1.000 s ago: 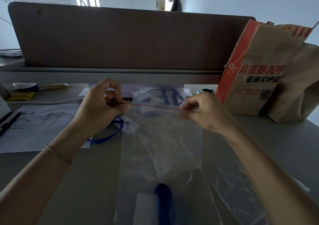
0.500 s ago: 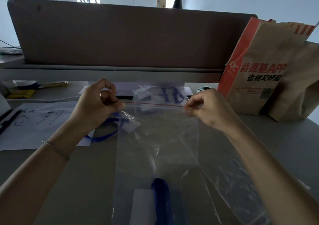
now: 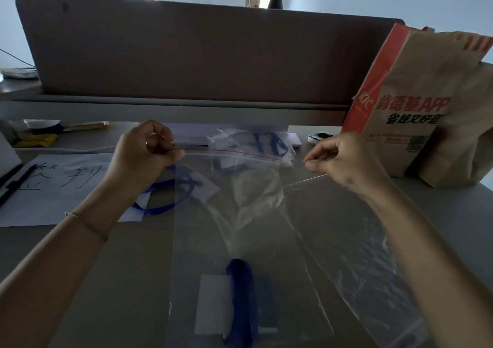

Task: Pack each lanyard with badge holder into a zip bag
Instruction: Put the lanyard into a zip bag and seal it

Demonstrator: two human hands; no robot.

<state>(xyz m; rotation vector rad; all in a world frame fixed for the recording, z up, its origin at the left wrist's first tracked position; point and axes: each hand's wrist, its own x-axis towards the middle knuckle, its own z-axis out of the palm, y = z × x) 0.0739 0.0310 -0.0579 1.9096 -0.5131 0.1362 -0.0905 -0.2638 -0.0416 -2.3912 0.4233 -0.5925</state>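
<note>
2 hands are raised over the grey desk point(image 3: 80, 254), at either end of the red zip line of a clear zip bag point(image 3: 240, 227); the left hand point(image 3: 141, 155) pinches the bag's top left corner between curled fingers and thumb, so the zip strip runs out from its thumb tip toward the right; the right hand point(image 3: 344, 160) sits just beside the bag's top right corner, fingers curled with thumb and forefinger drawn together, and whether they touch the plastic I cannot tell; inside the bag, at its lower end nearest the camera, lies 1 blue lanyard point(image 3: 241, 299) folded over a pale badge holder point(image 3: 210, 305); beyond the bag's zip edge, a crumpled bag with blue lanyard inside point(image 3: 256, 147) rests on the desk; to the bag's left, a loose blue lanyard loop point(image 3: 157, 208) lies partly on a white sheet with handwriting point(image 3: 53, 187); to the bag's right, more clear plastic point(image 3: 360, 267) lies flat; further right of the bag stands a brown paper bag point(image 3: 421, 107) against the dark partition point(image 3: 200, 54).
</note>
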